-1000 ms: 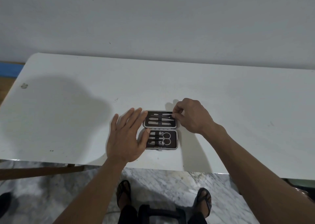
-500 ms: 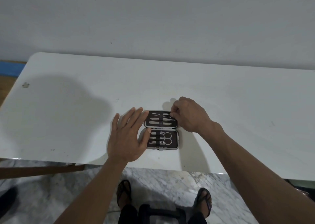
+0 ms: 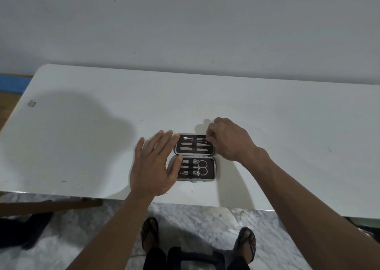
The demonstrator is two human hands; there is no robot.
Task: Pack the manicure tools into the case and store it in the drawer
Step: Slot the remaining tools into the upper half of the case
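A small manicure case (image 3: 214, 167) lies open and flat on the white table (image 3: 82, 136), near its front edge. Its far half holds slim metal tools (image 3: 193, 146) under a black strap; its near half holds scissors (image 3: 202, 167) and clippers. My left hand (image 3: 153, 164) lies flat with straight fingers against the case's left side, thumb on the near half's edge. My right hand (image 3: 228, 139) is curled at the far half's right end, fingertips pinching the end of the topmost slim tool (image 3: 200, 139).
A grey wall rises behind the table. Marble floor, my sandalled feet (image 3: 150, 231) and a dark object (image 3: 191, 257) lie below the front edge. A wooden bar (image 3: 51, 205) runs under the table's left side.
My right hand has shifted slightly up and left along the far half's right end. The left hand and the case have stayed where they were.
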